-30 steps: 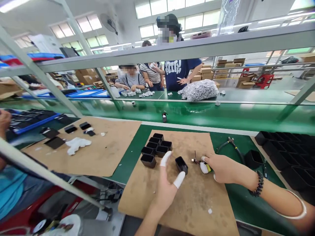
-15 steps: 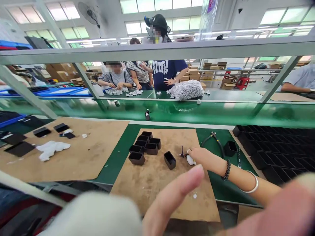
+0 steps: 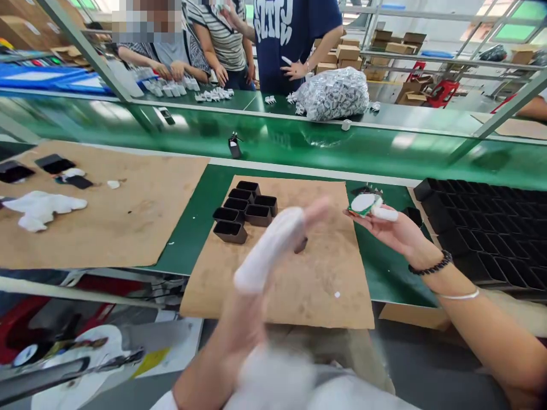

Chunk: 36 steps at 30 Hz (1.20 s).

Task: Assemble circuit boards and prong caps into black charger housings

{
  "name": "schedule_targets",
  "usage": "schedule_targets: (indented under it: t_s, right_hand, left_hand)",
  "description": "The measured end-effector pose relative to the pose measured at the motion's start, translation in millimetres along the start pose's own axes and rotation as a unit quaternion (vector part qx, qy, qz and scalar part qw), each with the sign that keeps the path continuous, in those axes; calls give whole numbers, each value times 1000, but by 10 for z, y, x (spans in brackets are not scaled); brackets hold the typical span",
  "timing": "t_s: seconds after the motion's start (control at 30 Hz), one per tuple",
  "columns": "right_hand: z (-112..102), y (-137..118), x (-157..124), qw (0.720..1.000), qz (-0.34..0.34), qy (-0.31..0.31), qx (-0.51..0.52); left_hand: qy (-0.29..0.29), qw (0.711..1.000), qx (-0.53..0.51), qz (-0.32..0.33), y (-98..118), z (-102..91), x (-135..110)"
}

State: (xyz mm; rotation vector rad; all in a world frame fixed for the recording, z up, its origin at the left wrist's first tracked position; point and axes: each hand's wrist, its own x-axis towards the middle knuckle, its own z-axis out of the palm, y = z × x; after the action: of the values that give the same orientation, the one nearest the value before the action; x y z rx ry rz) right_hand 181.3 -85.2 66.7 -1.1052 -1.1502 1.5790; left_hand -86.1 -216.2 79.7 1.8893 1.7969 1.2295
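My right hand (image 3: 395, 230) is raised above the green bench and pinches a small green circuit board with a white round part (image 3: 364, 204) between fingers in white finger cots. Close to the camera my left hand (image 3: 273, 250) is blurred, its fingers stretched out with a white cot on one; nothing is in it. Behind the left hand a cluster of black rectangular cups (image 3: 241, 210) stands on a brown cardboard sheet (image 3: 316, 285), and one more black cup is mostly hidden by the fingers.
A black tray of cups (image 3: 482, 219) fills the right side. A second cardboard sheet (image 3: 119, 210) at left carries white cloth (image 3: 38, 206) and black trays. Beyond a green conveyor (image 3: 299, 142), other people handle white parts beside a full clear bag (image 3: 335, 94).
My right hand has lifted the small board off the cardboard and turned palm up. My left hand has dropped away from the lens. The view has tilted downward.
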Motion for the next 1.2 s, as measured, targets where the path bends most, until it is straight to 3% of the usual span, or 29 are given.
schedule_targets:
  t_s: [0.07, 0.2, 0.33, 0.47, 0.6, 0.73, 0.93, 1.1, 1.2]
  right_hand:
    - [-12, 52, -127, 998, 28, 21, 43]
    - [4, 160, -307, 995, 47, 27, 84]
    - [159, 238, -442, 997, -5, 38, 65]
    - [448, 330, -603, 994, -34, 59, 90]
    - [659, 516, -706, 985, -50, 81, 143]
    - [668, 714, -700, 971, -67, 124, 193]
    - [529, 751, -648, 968, -69, 154, 186]
    - [522, 642, -566, 985, -74, 94, 123]
    - [564, 589, -518, 990, -112, 25, 82]
  left_hand:
    - [-60, 995, -76, -4, -155, 84, 68]
    - [-134, 967, -179, -121, -363, 402, 174]
    - [-123, 947, -200, -220, -338, 539, 220]
    - [-93, 960, -202, -168, -254, 576, 188]
    - [-75, 991, -50, -94, -198, 700, 133]
    - [-103, 987, 55, -106, -106, 796, 106]
    - [-228, 957, -127, -131, -181, 729, 112]
    - [-233, 938, -186, -178, -261, 723, 193]
    - [-216, 940, -210, -158, -181, 691, 195]
